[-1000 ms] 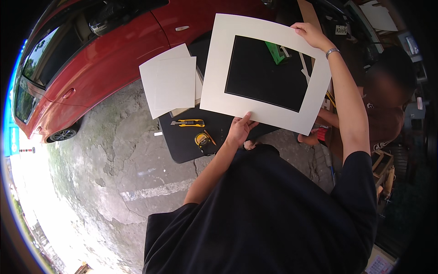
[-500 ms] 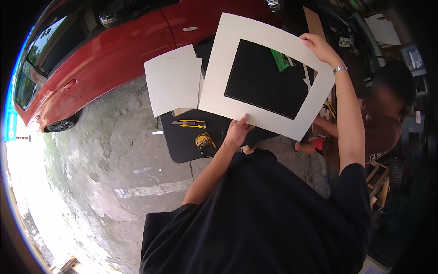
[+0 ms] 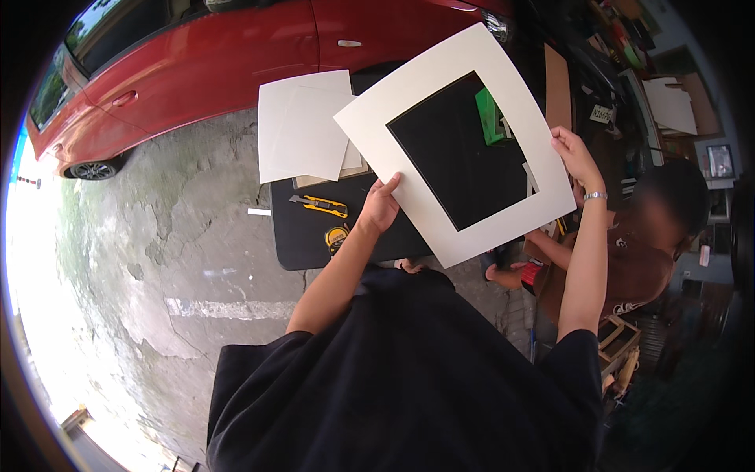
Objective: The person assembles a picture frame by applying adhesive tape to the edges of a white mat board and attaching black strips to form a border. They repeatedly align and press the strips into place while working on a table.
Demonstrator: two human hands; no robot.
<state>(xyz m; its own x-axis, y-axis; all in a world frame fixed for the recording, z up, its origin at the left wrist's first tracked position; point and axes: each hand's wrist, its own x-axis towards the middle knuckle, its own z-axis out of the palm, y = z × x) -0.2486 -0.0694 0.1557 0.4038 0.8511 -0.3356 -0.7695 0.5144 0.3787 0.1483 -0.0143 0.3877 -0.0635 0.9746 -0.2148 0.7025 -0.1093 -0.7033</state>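
A white mat board [image 3: 515,102] with a rectangular window cut in it is held up, tilted, above the black table [image 3: 291,228]. My left hand [image 3: 382,206] grips its left edge, thumb on the front face. On the opposite edge my right hand [image 3: 576,160] pinches the board, its wrist in a metal band. Through the window show the dark tabletop and a green object [image 3: 489,118]. White sheets [image 3: 303,130] lie stacked at the table's left. Nearer me are a yellow utility knife [image 3: 324,206] and a yellow tape measure [image 3: 336,237].
A red car [image 3: 212,75] stands just beyond the table. At my right a person in a brown shirt [image 3: 613,259] bends close by, beside a small wooden crate [image 3: 619,340]. Cracked concrete floor [image 3: 197,228] stretches to the left.
The mat board has turned clockwise, its right side now lower. My right hand has come down with it, while my left hand has shifted left and slightly up along the board.
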